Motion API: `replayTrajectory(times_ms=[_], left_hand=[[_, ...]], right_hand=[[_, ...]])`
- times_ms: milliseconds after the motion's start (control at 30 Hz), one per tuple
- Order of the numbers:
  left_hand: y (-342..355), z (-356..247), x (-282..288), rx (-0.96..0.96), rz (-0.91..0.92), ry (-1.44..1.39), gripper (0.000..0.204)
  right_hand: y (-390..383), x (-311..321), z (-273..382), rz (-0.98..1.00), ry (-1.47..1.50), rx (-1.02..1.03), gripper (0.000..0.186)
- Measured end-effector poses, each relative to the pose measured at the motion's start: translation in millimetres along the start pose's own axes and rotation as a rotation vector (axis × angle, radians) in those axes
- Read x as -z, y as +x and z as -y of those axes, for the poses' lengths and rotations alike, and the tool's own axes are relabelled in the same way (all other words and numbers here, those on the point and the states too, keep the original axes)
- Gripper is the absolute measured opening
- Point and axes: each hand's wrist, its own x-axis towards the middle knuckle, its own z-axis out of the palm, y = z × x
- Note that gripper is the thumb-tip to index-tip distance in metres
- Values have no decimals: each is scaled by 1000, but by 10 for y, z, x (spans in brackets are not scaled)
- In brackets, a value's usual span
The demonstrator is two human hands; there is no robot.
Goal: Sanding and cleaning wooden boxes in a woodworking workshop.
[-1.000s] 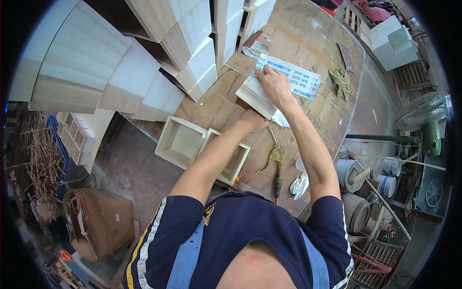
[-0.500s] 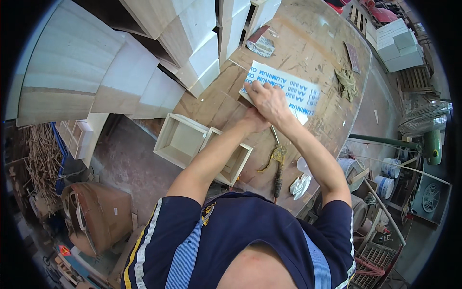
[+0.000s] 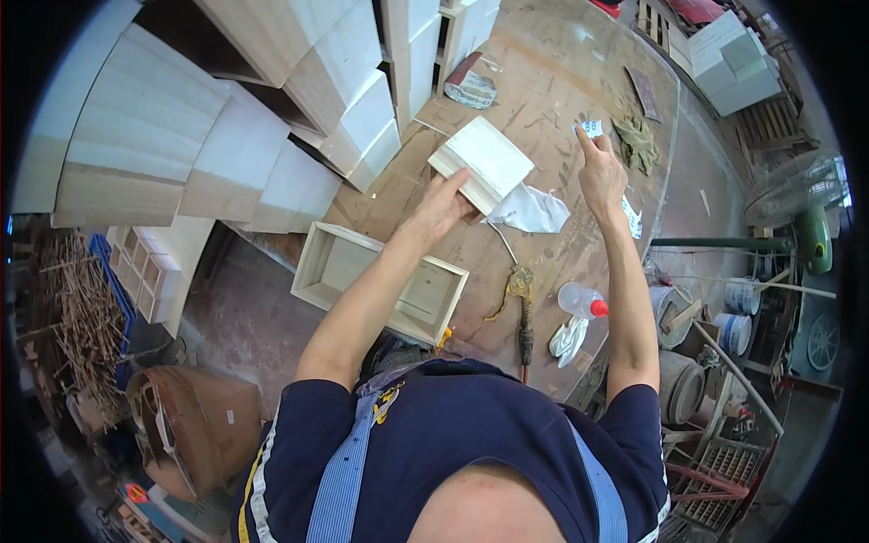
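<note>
My left hand (image 3: 444,206) grips a small pale wooden box (image 3: 482,161) by its near edge, holding it tilted above the workbench with a smooth face up. To the right, apart from the box, my right hand (image 3: 602,176) is closed on a sheet of sandpaper (image 3: 590,128). Blue-printed white backing shows above the fingers and beside the wrist. A crumpled white cloth (image 3: 534,210) lies just right of the box. Nearer me rests a hand tool (image 3: 525,339) with a thin metal rod, yellow wrapping and dark handle. An open wooden box (image 3: 339,269) sits partly behind my left forearm.
Stacked wooden boxes (image 3: 299,185) fill the left side. On the bench (image 3: 543,77) are a curled sandpaper piece (image 3: 471,89), a work glove (image 3: 637,143), a red-capped bottle (image 3: 579,300) and a white rag (image 3: 568,341). A fan (image 3: 797,199) stands at the right.
My hands were together over the sheet of sandpaper. The right hand has moved away to the right with the sandpaper, uncovering the wooden box in my left hand and the white cloth.
</note>
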Motion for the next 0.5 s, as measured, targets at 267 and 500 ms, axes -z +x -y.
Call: replayTrajectory(times_ms=[267, 500], left_hand=[[163, 372, -192, -452, -327, 1306, 29], [454, 615, 284, -512, 6, 1347, 39]], right_hand=[[-418, -83, 248, -50, 223, -102, 48], [-866, -300, 776, -26, 159, 339, 44]])
